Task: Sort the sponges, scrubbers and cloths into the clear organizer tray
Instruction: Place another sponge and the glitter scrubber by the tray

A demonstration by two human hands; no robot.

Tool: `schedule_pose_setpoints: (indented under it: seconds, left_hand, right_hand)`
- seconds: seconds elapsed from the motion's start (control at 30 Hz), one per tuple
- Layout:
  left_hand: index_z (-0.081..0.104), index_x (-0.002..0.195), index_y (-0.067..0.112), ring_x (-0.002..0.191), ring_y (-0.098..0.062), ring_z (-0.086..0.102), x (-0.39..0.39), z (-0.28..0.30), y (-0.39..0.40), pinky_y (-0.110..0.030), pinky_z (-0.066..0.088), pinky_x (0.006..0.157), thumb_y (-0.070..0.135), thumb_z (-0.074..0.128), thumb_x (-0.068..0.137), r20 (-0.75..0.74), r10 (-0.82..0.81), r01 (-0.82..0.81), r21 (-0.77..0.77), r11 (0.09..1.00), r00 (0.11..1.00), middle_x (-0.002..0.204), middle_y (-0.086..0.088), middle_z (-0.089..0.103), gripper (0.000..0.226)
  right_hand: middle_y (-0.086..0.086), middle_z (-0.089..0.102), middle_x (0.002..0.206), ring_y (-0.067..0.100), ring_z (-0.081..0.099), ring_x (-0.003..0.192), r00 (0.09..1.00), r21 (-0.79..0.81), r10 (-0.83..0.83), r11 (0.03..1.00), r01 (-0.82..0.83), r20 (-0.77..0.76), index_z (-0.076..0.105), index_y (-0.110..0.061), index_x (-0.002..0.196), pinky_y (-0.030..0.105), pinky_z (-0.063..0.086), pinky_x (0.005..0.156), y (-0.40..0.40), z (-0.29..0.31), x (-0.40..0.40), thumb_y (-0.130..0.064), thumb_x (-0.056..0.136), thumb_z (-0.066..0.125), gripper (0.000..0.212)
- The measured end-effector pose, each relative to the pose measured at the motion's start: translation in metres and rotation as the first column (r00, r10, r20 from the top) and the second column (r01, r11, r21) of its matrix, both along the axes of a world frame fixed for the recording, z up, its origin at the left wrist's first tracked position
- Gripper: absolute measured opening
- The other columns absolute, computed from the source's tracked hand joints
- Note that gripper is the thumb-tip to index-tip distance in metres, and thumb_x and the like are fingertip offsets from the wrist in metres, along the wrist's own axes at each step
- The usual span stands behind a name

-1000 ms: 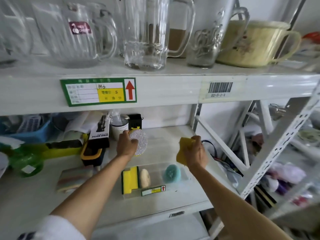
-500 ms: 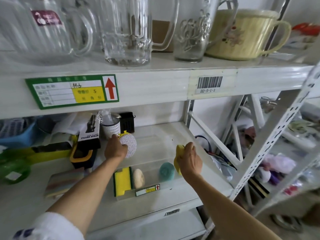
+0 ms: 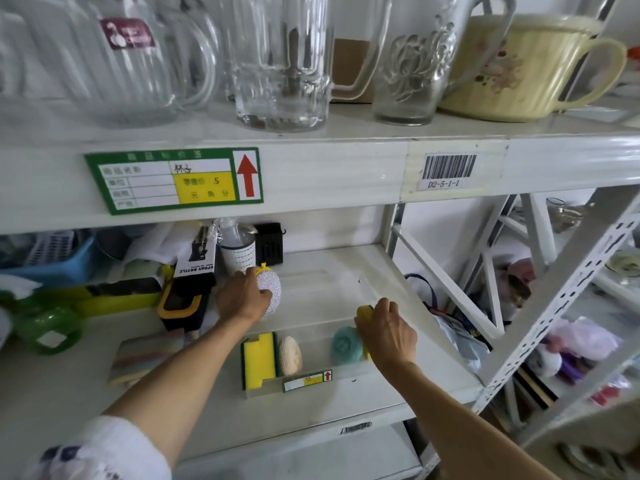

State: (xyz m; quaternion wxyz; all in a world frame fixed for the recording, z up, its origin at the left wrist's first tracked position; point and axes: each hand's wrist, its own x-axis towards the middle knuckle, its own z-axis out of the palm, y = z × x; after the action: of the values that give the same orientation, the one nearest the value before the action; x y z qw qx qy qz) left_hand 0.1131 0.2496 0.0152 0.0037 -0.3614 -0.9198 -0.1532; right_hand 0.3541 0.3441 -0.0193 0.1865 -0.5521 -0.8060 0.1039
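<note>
The clear organizer tray (image 3: 322, 320) lies on the lower white shelf. In it, from left to right, sit a yellow-and-green sponge (image 3: 260, 355), a beige scrubber (image 3: 290, 355) and a teal round scrubber (image 3: 344, 344). My right hand (image 3: 388, 332) grips a yellow sponge (image 3: 364, 311) at the tray's right end, beside the teal scrubber. My left hand (image 3: 242, 295) holds a silver mesh scrubber (image 3: 269, 289) with a yellow loop, just above the tray's far left part. A striped cloth (image 3: 145, 355) lies on the shelf left of the tray.
Behind the tray stand a spray bottle box (image 3: 195, 259), a white canister (image 3: 238, 254) and a black box (image 3: 269, 244). A black-and-yellow item (image 3: 181, 304) and a green holder (image 3: 45, 327) sit at left. Glass mugs (image 3: 284, 60) fill the upper shelf. White braces (image 3: 446, 285) rise at right.
My right hand has lowered the yellow sponge from above the shelf into the tray's right end. My left hand has kept the silver scrubber in nearly the same place.
</note>
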Motion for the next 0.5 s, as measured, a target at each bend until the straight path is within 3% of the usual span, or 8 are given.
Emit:
schedule_pose_setpoints:
  seconds: [0.13,0.33,0.5]
  left_hand:
    - [0.057,0.11,0.013,0.113,-0.034,0.056,-0.008,-0.003,-0.004,-0.047,0.04,0.09,0.038,0.054,0.077,0.009,0.041,-0.041,-0.015,0.999,0.999,0.117,-0.013,0.066,0.041]
    - [0.04,0.14,0.029,0.126,-0.032,0.048,-0.013,0.003,-0.004,-0.046,0.039,0.097,0.026,0.056,0.084,0.046,-0.134,0.134,-0.008,0.991,0.99,0.135,-0.007,0.055,0.059]
    - [0.031,0.146,0.022,0.133,-0.032,0.043,-0.013,0.003,0.001,-0.046,0.04,0.103,0.022,0.054,0.089,0.062,-0.149,0.15,-0.002,0.989,0.987,0.141,-0.01,0.05,0.061]
  right_hand:
    - [0.007,0.054,0.092,0.031,0.061,0.081,1.0,0.016,-0.026,1.0,0.026,-0.004,0.049,-0.011,0.098,0.034,0.042,0.062,0.004,0.002,-0.001,-0.038,0.088,0.042,0.029]
    - [0.004,0.048,0.086,0.026,0.048,0.07,0.999,-0.001,-0.042,0.999,0.042,-0.007,0.041,-0.015,0.09,0.033,0.04,0.06,0.003,0.002,0.0,-0.037,0.09,0.038,0.022]
    - [0.006,0.054,0.093,0.027,0.056,0.081,0.998,0.033,-0.049,0.998,0.048,0.029,0.047,-0.014,0.096,0.037,0.047,0.067,0.0,0.004,0.0,-0.037,0.09,0.041,0.024]
